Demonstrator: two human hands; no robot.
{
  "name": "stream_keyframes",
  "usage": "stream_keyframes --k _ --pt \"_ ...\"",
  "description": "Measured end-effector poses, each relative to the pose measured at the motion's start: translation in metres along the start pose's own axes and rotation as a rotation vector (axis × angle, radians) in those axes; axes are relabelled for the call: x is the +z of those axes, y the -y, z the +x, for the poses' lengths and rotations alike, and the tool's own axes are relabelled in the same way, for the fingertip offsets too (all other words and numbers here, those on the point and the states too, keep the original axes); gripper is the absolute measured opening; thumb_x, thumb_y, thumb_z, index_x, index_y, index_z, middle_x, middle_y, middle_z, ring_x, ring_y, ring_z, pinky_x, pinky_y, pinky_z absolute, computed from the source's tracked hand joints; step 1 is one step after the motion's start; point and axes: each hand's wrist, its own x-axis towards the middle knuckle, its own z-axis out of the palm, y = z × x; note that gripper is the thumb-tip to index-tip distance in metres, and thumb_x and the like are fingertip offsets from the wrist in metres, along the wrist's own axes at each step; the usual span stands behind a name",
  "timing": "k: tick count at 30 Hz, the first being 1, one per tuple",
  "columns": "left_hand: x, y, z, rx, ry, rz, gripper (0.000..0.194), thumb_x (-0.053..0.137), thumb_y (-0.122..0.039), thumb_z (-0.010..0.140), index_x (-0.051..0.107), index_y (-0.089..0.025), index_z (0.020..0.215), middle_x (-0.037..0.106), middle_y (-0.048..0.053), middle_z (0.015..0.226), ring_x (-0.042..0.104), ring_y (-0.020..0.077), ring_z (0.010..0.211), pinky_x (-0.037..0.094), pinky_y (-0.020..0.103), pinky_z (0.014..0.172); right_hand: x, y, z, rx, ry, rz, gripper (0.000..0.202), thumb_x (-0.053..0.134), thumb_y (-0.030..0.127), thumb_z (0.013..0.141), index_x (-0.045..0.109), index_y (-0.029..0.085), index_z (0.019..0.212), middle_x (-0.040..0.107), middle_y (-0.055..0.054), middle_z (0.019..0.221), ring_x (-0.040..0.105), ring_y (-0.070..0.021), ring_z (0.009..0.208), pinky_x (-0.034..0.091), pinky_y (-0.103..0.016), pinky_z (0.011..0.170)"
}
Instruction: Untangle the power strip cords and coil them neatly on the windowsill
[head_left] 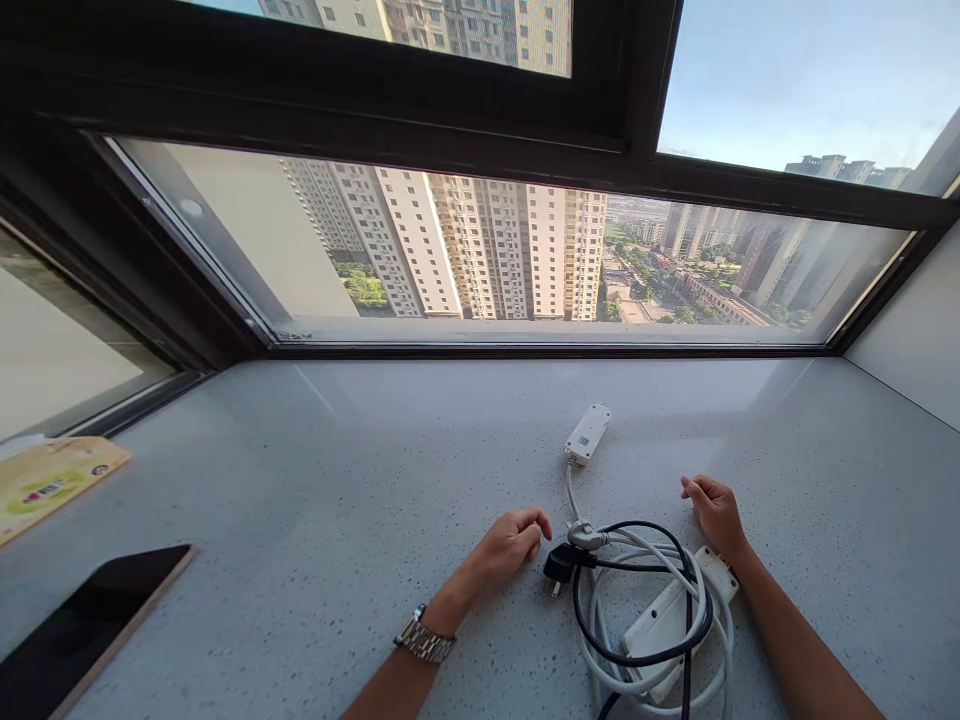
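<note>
A tangle of white cable [592, 640] and black cable [576, 598] lies on the speckled sill, looped over a long white power strip [652, 622]. Beside the loops, at their upper left, are a black plug [559, 565] with its prongs showing and a white plug [586, 536]. Farther back rests a small white box [589, 433] on a cable. My left hand [511, 545], with a metal watch on the wrist, is left of the plugs, fingers curled and holding nothing. At the upper right of the loops my right hand [712, 508] is closed, with nothing visible in it.
A dark phone [90, 630] lies at the lower left, and a yellow packet [60, 480] sits behind it at the left edge. The dark window frame [525, 351] bounds the back of the sill, and a white wall [907, 320] stands at the right.
</note>
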Motion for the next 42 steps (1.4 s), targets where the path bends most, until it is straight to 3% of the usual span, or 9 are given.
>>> stream_keyframes --k 7,16,29,42 --pt "0.0001 -0.0013 -0.0015 0.029 -0.012 0.063 0.027 0.041 -0.039 0.067 0.055 -0.018 0.077 0.034 -0.006 0.052 0.026 0.0117 0.049 0.021 0.025 0.049 0.0001 -0.0013 0.0006 -0.002 -0.005 -0.013 0.048 0.056 0.063 0.077 0.054 0.020 0.055 0.025 0.008 0.042 0.019 -0.0079 0.038 0.017 -0.025 0.037" --pt "-0.0004 -0.0025 -0.0029 0.033 -0.016 0.100 0.028 0.043 -0.037 0.067 0.056 -0.016 0.079 0.036 -0.005 0.055 0.028 0.0119 0.053 0.022 0.025 0.052 -0.0005 -0.0002 0.0000 -0.006 0.002 -0.004 0.047 0.057 0.061 0.077 0.054 0.020 0.055 0.025 0.008 0.042 0.019 -0.0075 0.038 0.017 -0.024 0.037" --pt "-0.0003 -0.0064 -0.0049 0.077 0.006 0.026 0.026 0.054 -0.038 0.067 0.055 -0.016 0.080 0.049 -0.002 0.067 0.044 0.0144 0.065 0.035 0.026 0.062 -0.0003 -0.0015 0.0002 0.009 0.005 0.006 0.048 0.057 0.062 0.076 0.054 0.019 0.056 0.024 0.009 0.041 0.017 -0.0068 0.037 0.015 -0.024 0.036" --pt "0.0000 -0.0052 -0.0045 0.060 0.022 0.003 0.026 0.051 -0.039 0.068 0.056 -0.017 0.080 0.060 0.001 0.068 0.056 0.0180 0.070 0.043 0.028 0.069 -0.0004 -0.0025 0.0003 0.028 0.005 0.015 0.048 0.058 0.064 0.075 0.054 0.019 0.055 0.024 0.009 0.042 0.018 -0.0072 0.038 0.016 -0.024 0.037"
